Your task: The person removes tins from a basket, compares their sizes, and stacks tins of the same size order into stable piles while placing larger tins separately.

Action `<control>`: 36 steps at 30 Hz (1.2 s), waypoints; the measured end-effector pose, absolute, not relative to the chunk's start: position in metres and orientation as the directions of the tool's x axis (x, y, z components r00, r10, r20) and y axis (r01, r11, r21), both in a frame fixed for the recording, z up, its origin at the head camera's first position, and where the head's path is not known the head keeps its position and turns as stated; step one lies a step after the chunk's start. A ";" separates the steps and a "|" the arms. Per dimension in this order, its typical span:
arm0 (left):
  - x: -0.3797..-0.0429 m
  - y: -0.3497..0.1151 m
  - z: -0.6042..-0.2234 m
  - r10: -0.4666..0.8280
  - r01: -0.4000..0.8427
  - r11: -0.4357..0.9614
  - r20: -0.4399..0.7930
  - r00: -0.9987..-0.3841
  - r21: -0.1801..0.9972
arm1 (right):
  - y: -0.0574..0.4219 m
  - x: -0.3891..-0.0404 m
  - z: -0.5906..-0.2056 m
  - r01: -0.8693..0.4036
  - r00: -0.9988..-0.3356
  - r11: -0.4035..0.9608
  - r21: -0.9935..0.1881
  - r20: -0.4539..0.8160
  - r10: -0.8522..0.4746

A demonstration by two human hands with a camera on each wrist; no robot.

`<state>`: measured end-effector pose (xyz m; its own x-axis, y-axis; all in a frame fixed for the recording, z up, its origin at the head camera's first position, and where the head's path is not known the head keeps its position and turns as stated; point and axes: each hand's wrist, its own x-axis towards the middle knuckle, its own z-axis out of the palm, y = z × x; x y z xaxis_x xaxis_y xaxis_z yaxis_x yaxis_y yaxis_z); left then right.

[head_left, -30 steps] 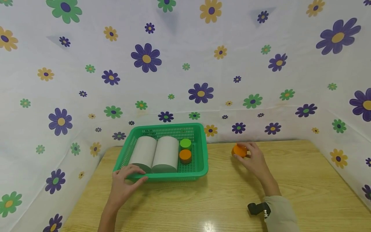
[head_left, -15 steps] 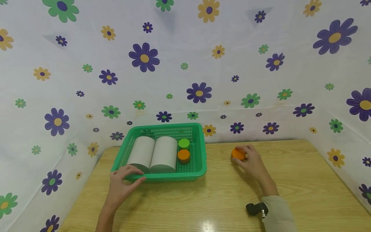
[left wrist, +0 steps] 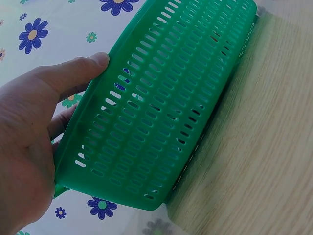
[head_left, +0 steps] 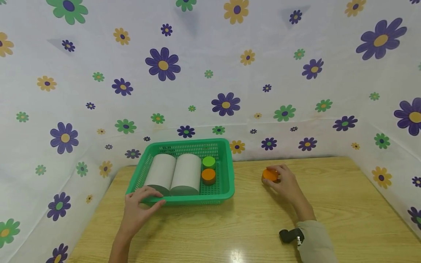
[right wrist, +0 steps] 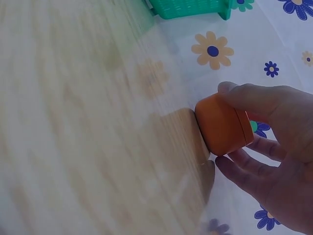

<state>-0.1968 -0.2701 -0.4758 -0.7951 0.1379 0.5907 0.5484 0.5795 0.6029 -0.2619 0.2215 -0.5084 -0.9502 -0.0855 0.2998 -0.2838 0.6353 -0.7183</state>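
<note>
Seen from the wearer's head, with twelve o'clock straight ahead: the right hand (head_left: 287,187) pinches a squat orange container (head_left: 269,176) between thumb and fingers. The container lies at ten o'clock from the middle of that hand, upright, its base appearing to meet the table (head_left: 250,223). It is about as wide as it is tall, so no long axis stands out. The right hand is the nearer one; the left is well apart, over at eight o'clock. At the right cuff are a pale sleeve (head_left: 315,239) and a black fitting (head_left: 291,236).

From the container, a green basket (head_left: 197,199) sits at nine o'clock across bare wood, its long side running nine to three. The left hand (head_left: 136,212) grips its rim at the near-left corner, thumb outside, fingers over the edge.

Inside, two white cylinders (head_left: 186,173) lie side by side, long axes running roughly six to twelve. At the three o'clock side, a second orange container (head_left: 208,176) stands nearer than a lime-green container (head_left: 208,162). Beyond everything, at twelve, hangs a flowered cloth (head_left: 190,86).
</note>
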 end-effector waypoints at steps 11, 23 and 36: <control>-0.196 -0.270 -0.475 0.141 0.545 0.580 0.584 -0.799 0.605 | 0.221 -0.263 -0.510 -0.266 -0.957 0.639 -0.722 0.278 -0.085; -0.196 -0.270 -0.473 0.142 0.547 0.572 0.583 -0.800 0.611 | 0.222 -0.260 -0.506 -0.272 -0.951 0.670 -0.691 0.298 -0.079; -0.197 -0.270 -0.475 0.145 0.561 0.578 0.603 -0.785 0.593 | 0.221 -0.257 -0.482 -0.353 -0.909 0.688 -0.634 0.405 -0.093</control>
<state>-0.1967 -0.2700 -0.4750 -0.7848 0.1447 0.6026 0.5615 0.5775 0.5926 -0.2575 0.2212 -0.4822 -0.9094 -0.0930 0.4054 -0.3531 0.6878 -0.6343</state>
